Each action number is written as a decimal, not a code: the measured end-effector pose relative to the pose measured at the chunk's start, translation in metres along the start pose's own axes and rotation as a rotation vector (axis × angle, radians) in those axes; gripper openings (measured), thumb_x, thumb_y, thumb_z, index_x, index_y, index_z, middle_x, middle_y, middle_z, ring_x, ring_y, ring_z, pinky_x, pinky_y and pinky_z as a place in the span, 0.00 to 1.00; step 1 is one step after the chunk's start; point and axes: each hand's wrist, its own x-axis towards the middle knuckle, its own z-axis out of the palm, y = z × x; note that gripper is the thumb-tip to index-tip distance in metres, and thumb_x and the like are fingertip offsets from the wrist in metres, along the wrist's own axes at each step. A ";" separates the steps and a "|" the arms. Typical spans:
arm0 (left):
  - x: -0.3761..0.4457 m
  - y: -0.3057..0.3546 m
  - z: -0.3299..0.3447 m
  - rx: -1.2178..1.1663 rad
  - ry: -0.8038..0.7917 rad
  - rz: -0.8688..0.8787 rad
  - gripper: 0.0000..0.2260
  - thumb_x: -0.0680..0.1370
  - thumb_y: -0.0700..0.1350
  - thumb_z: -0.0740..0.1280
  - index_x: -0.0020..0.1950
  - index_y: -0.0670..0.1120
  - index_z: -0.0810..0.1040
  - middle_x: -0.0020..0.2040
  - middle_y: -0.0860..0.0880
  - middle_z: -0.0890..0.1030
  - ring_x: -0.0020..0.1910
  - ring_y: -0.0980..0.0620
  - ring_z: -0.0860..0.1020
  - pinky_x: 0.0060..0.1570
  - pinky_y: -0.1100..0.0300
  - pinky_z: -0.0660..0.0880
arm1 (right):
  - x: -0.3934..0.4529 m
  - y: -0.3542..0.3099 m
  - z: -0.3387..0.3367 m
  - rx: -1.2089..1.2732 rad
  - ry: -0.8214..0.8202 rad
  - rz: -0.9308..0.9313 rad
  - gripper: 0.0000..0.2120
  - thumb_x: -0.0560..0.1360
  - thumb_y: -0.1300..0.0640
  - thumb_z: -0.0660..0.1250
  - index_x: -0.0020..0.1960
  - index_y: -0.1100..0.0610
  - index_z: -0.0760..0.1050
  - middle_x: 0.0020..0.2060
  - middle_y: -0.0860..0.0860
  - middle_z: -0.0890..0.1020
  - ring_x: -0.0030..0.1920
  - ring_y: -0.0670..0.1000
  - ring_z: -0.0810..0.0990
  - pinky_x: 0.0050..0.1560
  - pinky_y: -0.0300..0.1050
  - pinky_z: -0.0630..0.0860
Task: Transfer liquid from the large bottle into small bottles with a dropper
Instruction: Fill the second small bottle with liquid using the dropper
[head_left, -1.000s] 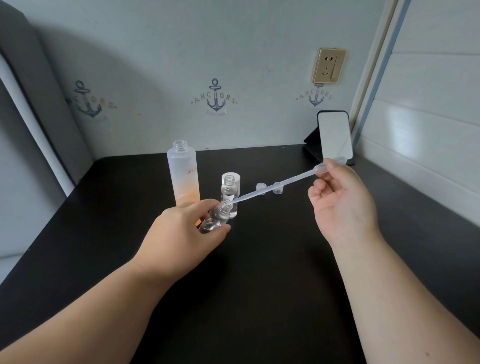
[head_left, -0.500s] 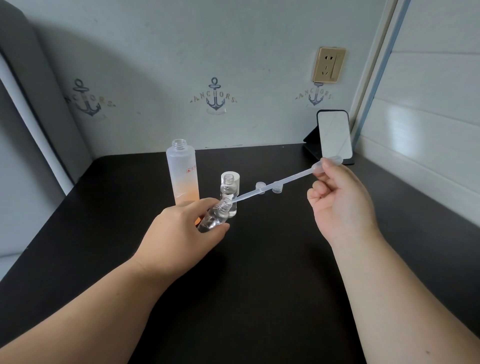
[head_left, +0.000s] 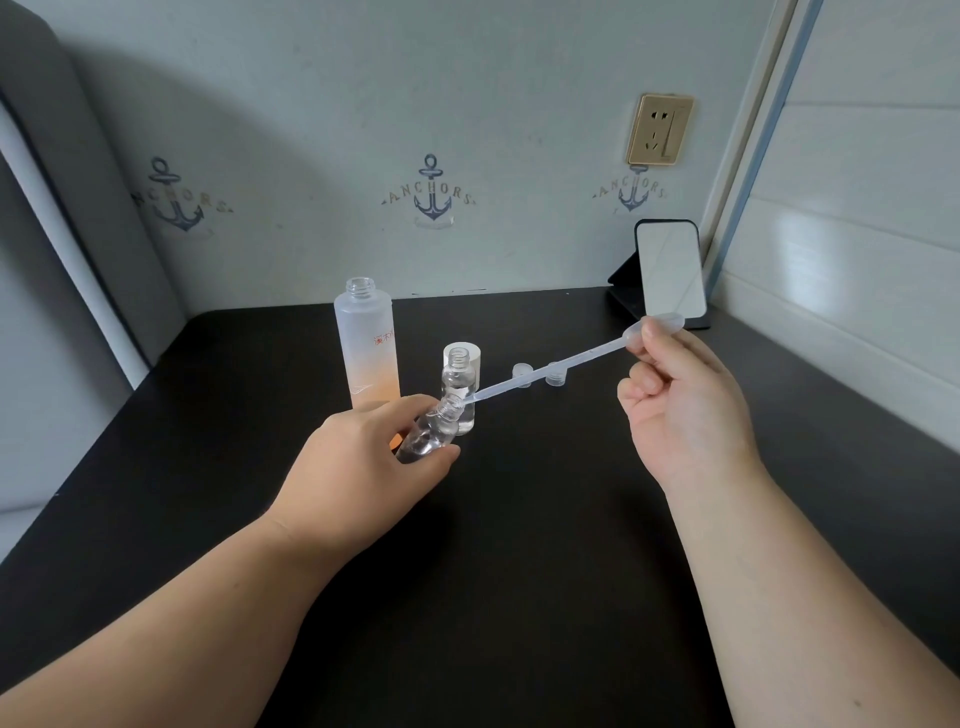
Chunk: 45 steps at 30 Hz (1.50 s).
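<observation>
Clear small bottle (head_left: 434, 428) tilted in left hand (head_left: 358, 467) fingers' grip, right hand (head_left: 680, 410) pinching dropper (head_left: 561, 366) bulb, tip at its mouth

Our left hand (head_left: 363, 462) reaches forward with its fingers (head_left: 415, 410) curled in a grip. Our right hand (head_left: 680, 410) is raised, thumb and forefinger pinching, the other fingers folded.

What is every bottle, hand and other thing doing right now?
large bottle: upright, uncapped.
held small bottle: tilted, uncapped, gripped by left hand.
standing small bottle: upright, uncapped.
dropper: slanted, tip in the held bottle's mouth, bulb pinched by right hand.
two small caps: off, on table.
mirror: propped up.
</observation>
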 end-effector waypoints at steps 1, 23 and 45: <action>0.000 0.000 0.000 -0.001 -0.002 -0.003 0.14 0.72 0.60 0.70 0.57 0.61 0.80 0.43 0.66 0.78 0.46 0.65 0.77 0.40 0.62 0.76 | 0.000 0.000 0.000 -0.003 0.000 -0.003 0.04 0.79 0.63 0.68 0.47 0.58 0.80 0.38 0.50 0.82 0.29 0.44 0.69 0.32 0.35 0.66; 0.002 0.002 -0.001 -0.048 -0.084 -0.064 0.12 0.71 0.63 0.72 0.41 0.62 0.71 0.40 0.67 0.78 0.42 0.66 0.77 0.33 0.71 0.71 | -0.001 0.000 -0.002 0.017 0.088 0.058 0.03 0.78 0.58 0.70 0.48 0.57 0.81 0.42 0.49 0.83 0.31 0.45 0.72 0.34 0.35 0.70; 0.016 -0.021 0.003 -0.435 0.216 -0.354 0.33 0.74 0.59 0.73 0.76 0.56 0.64 0.59 0.63 0.75 0.54 0.68 0.75 0.47 0.69 0.70 | 0.000 0.004 0.002 0.041 0.036 0.120 0.07 0.76 0.58 0.71 0.40 0.55 0.85 0.42 0.51 0.84 0.29 0.46 0.72 0.34 0.37 0.70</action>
